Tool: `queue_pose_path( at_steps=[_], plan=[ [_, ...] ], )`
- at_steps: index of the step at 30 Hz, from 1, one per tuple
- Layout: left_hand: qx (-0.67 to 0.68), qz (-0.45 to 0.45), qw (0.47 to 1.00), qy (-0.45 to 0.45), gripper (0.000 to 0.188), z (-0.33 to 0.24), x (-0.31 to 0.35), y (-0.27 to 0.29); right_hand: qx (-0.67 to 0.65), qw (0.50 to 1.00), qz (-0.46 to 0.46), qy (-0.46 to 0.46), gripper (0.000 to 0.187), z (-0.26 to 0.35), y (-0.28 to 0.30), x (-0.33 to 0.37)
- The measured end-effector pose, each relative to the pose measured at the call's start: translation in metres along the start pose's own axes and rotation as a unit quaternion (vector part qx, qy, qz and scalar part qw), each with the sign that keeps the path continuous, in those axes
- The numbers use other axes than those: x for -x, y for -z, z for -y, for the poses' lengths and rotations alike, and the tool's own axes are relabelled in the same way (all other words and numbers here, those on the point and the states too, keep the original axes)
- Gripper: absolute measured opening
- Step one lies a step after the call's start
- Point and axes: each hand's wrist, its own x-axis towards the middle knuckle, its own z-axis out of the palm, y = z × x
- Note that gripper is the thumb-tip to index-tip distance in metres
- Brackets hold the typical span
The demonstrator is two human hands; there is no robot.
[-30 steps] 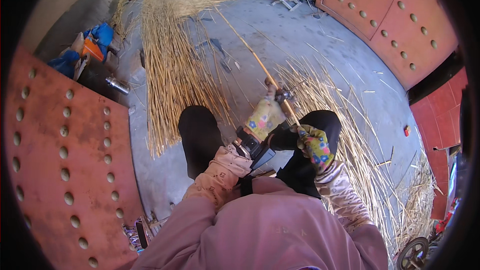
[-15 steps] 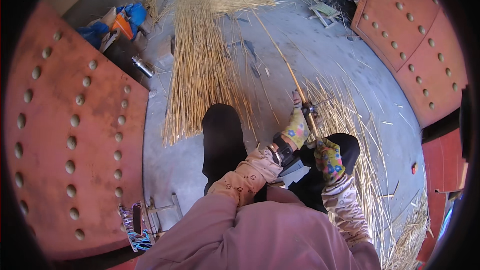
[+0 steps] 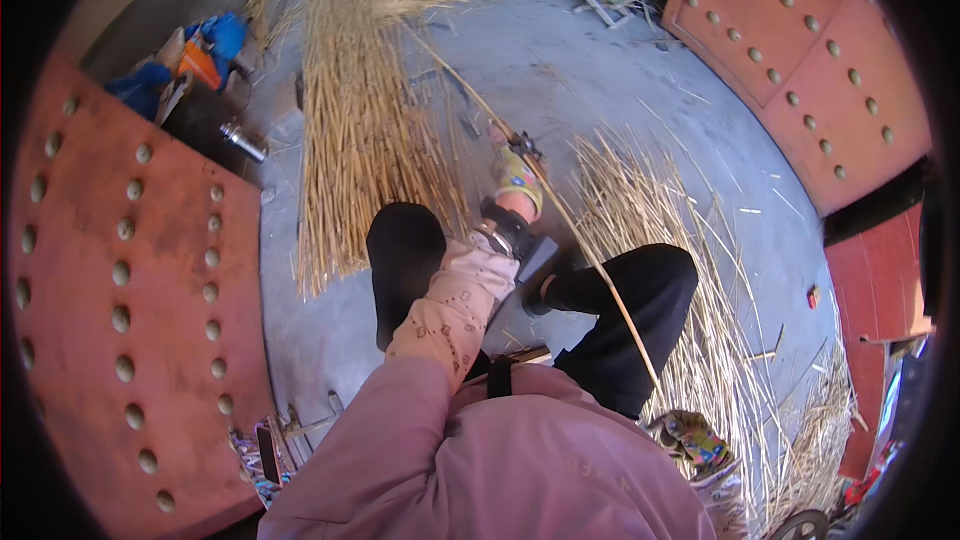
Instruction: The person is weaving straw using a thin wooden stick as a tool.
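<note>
My left hand (image 3: 515, 175), in a flowered fabric glove, is stretched forward and closed round a small dark tool (image 3: 524, 147). A long tan reed stalk (image 3: 590, 252) runs slantwise through or against this tool; its exact fit is too small to tell. The stalk's near end reaches my right hand (image 3: 697, 443), also in a flowered glove, low beside my right hip. That hand is closed on the stalk, with its fingers partly hidden.
A thick layer of reeds (image 3: 350, 150) lies ahead on the left. Paler, thinner stalks (image 3: 640, 210) are heaped by my right knee. Red studded doors (image 3: 150, 290) flank me. A metal flask (image 3: 243, 142) and bags (image 3: 203, 62) sit at left, a low stool (image 3: 605, 2) far right.
My right hand has moved down and back to the right, away from my left hand, drawing the reed stalk with it. The whole view has shifted somewhat too.
</note>
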Motion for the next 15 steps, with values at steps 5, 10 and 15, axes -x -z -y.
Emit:
queue_pose_path(
  at_steps=[5,10,15],
  plan=[
    [-0.052,-0.028,0.994,0.091,0.053,0.060,0.101,-0.037,0.234,0.950,-0.097,0.183,0.024,0.083,-0.053,-0.100],
    [-0.147,-0.016,0.987,0.068,0.050,0.057,0.086,-0.056,0.106,0.978,-0.107,0.142,0.029,0.090,-0.061,-0.116],
    [-0.146,0.038,0.988,-0.038,0.057,0.010,-0.008,-0.020,0.064,0.994,-0.011,0.088,0.028,0.007,-0.011,-0.025]
  ],
)
